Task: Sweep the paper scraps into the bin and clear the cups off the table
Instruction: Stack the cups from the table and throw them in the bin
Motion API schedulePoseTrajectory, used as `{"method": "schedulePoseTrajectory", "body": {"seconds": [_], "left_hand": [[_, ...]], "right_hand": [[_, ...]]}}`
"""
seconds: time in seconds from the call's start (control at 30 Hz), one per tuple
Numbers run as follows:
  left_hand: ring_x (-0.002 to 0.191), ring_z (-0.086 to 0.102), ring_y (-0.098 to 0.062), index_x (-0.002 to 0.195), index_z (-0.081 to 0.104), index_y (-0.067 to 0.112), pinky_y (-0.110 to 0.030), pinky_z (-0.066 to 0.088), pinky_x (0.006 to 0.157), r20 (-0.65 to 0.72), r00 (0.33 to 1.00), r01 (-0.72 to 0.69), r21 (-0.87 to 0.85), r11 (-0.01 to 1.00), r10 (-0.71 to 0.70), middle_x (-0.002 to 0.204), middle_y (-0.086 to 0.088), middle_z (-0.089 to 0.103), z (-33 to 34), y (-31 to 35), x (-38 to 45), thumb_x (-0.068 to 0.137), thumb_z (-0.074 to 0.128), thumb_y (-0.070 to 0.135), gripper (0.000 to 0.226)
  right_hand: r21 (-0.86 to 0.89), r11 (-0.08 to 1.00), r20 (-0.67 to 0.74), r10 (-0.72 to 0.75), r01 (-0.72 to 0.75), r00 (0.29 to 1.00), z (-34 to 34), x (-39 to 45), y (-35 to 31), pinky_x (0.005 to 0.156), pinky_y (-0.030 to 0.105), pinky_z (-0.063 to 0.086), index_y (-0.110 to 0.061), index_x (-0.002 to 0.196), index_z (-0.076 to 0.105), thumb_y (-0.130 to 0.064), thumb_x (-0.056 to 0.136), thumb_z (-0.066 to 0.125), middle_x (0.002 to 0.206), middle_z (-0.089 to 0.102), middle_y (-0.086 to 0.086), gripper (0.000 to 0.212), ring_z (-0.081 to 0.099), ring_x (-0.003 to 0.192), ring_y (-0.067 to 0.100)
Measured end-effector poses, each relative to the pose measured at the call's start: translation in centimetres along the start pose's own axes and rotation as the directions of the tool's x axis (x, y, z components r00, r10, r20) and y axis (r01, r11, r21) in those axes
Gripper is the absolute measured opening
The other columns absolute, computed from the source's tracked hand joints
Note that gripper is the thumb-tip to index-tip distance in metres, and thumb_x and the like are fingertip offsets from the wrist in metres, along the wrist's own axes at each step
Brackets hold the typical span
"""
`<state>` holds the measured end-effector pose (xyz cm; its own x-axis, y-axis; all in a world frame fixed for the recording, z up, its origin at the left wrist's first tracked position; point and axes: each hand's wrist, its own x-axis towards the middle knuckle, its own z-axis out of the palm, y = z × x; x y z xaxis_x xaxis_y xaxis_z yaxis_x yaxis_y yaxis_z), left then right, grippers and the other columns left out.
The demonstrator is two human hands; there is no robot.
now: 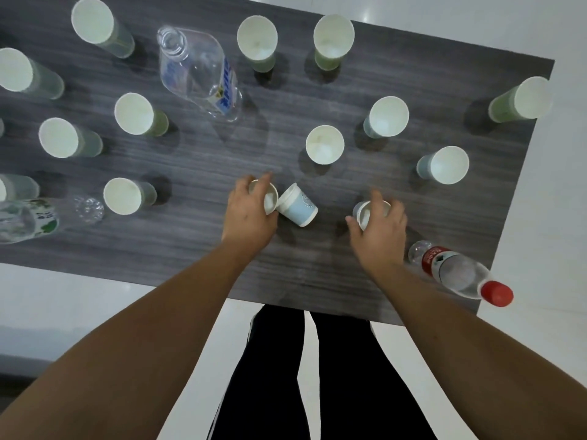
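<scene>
Several white paper cups stand upright across the dark wood-grain table [197,249]. My left hand [251,211] grips one small cup [270,198] by its rim near the table's middle. Against that cup lies a light blue cup [297,206], tipped on its side. My right hand [378,230] curls round another small cup [365,212] to the right. An upright cup [324,144] stands just beyond my hands. No paper scraps or bin show.
A large clear bottle [200,71] lies at the back centre. A red-capped bottle [460,273] lies near the front right edge, another clear bottle [28,217] at the left. My legs [317,376] stand at the front edge over pale floor.
</scene>
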<state>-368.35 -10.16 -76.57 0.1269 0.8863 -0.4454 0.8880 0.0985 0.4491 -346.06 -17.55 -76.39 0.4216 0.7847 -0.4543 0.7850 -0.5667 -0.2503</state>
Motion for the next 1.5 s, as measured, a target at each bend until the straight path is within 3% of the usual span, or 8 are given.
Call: {"method": "schedulePoseTrajectory", "body": {"seconds": [0.13, 0.33, 0.53, 0.7, 0.9, 1.13, 1.3, 1.5], "left_hand": [[0.118, 0.049, -0.034, 0.144, 0.042, 0.025, -0.041, 0.045, 0.096, 0.014, 0.999, 0.048, -0.044, 0.998, -0.048, 0.139, -0.016, 0.041, -0.3, 0.1, 0.0, 0.077, 0.069, 0.017, 0.073], [0.115, 0.044, -0.034, 0.145, 0.036, 0.030, -0.040, 0.040, 0.094, -0.025, 0.994, 0.105, -0.019, 0.994, -0.106, 0.136, -0.013, 0.040, -0.9, -0.1, -0.5, 0.073, 0.068, 0.027, 0.079], [0.104, 0.044, -0.030, 0.140, 0.035, 0.015, -0.032, 0.033, 0.086, -0.106, 0.987, 0.116, -0.030, 0.993, -0.119, 0.123, -0.009, 0.054, -1.0, -1.1, -0.8, 0.062, 0.073, 0.027, 0.087], [0.096, 0.047, -0.029, 0.117, 0.056, 0.015, -0.029, 0.030, 0.076, -0.118, 0.989, 0.093, -0.016, 0.996, -0.094, 0.102, -0.005, 0.065, -0.5, -2.1, -1.4, 0.060, 0.072, 0.028, 0.061], [0.098, 0.061, -0.034, 0.131, 0.049, 0.021, -0.039, 0.042, 0.079, -0.109, 0.984, 0.140, -0.003, 0.990, -0.139, 0.106, -0.005, 0.068, -1.4, -1.4, -1.7, 0.064, 0.069, 0.049, 0.075], [0.077, 0.065, -0.038, 0.140, 0.033, 0.013, -0.039, 0.046, 0.067, -0.165, 0.986, 0.009, -0.056, 0.998, -0.018, 0.094, -0.006, 0.071, -1.7, -1.5, -3.0, 0.070, 0.071, 0.028, 0.081], [0.089, 0.065, -0.032, 0.140, 0.026, 0.037, -0.032, 0.040, 0.069, -0.184, 0.968, 0.140, -0.170, 0.976, -0.171, 0.103, -0.002, 0.069, -0.9, -1.7, -4.7, 0.065, 0.074, 0.048, 0.090], [0.093, 0.061, -0.025, 0.134, 0.035, 0.041, -0.031, 0.040, 0.074, -0.167, 0.978, 0.099, -0.140, 0.985, -0.122, 0.111, -0.001, 0.060, -1.1, -2.1, -4.5, 0.068, 0.074, 0.039, 0.077]], "right_hand": [[0.214, 0.977, -0.096, 0.017, 0.003, 0.995, -1.4, 0.0, -1.2, 0.093, 0.040, 0.045, -0.018, 0.147, 0.039, -0.035, 0.081, 0.073, 0.126, 0.046, 0.018, 0.076, 0.052, 0.112, 0.036], [0.321, 0.861, -0.473, -0.215, 0.394, 0.854, -3.8, 3.3, -8.7, 0.096, 0.014, 0.036, -0.018, 0.152, 0.031, -0.043, 0.085, 0.071, 0.124, 0.047, 0.009, 0.082, 0.047, 0.110, 0.010], [-0.090, 0.947, 0.043, -0.307, 0.309, 0.951, -1.1, 7.3, -9.0, 0.103, 0.045, 0.042, -0.031, 0.157, 0.018, -0.041, 0.087, 0.069, 0.141, 0.038, 0.014, 0.087, 0.042, 0.122, 0.034], [0.258, 0.945, -0.010, -0.207, 0.202, 0.978, -0.8, 6.5, -9.5, 0.091, 0.029, 0.040, -0.028, 0.155, 0.024, -0.039, 0.081, 0.070, 0.126, 0.044, 0.005, 0.088, 0.048, 0.114, 0.021], [0.467, 0.781, 0.032, -0.484, 0.415, 0.875, -0.3, 1.1, -12.0, 0.085, 0.021, 0.038, -0.033, 0.155, 0.021, -0.052, 0.077, 0.068, 0.112, 0.045, -0.008, 0.093, 0.045, 0.102, 0.004], [0.181, 0.796, 0.342, -0.601, 0.577, 0.722, 1.6, 0.9, -12.5, 0.102, 0.038, 0.036, -0.038, 0.157, 0.004, -0.057, 0.073, 0.056, 0.126, 0.047, 0.005, 0.100, 0.040, 0.117, 0.026], [-0.025, 0.756, 0.493, -0.560, 0.654, 0.666, 0.9, 3.0, -11.9, 0.113, 0.051, 0.020, -0.037, 0.155, 0.006, -0.039, 0.058, 0.066, 0.159, 0.021, 0.007, 0.114, 0.014, 0.145, 0.029], [-0.188, 0.823, 0.218, -0.497, 0.536, 0.840, 1.0, 2.8, -8.8, 0.083, 0.036, 0.039, -0.010, 0.105, 0.070, -0.016, 0.084, 0.065, 0.099, 0.069, 0.011, 0.022, 0.050, 0.104, 0.032]]}}
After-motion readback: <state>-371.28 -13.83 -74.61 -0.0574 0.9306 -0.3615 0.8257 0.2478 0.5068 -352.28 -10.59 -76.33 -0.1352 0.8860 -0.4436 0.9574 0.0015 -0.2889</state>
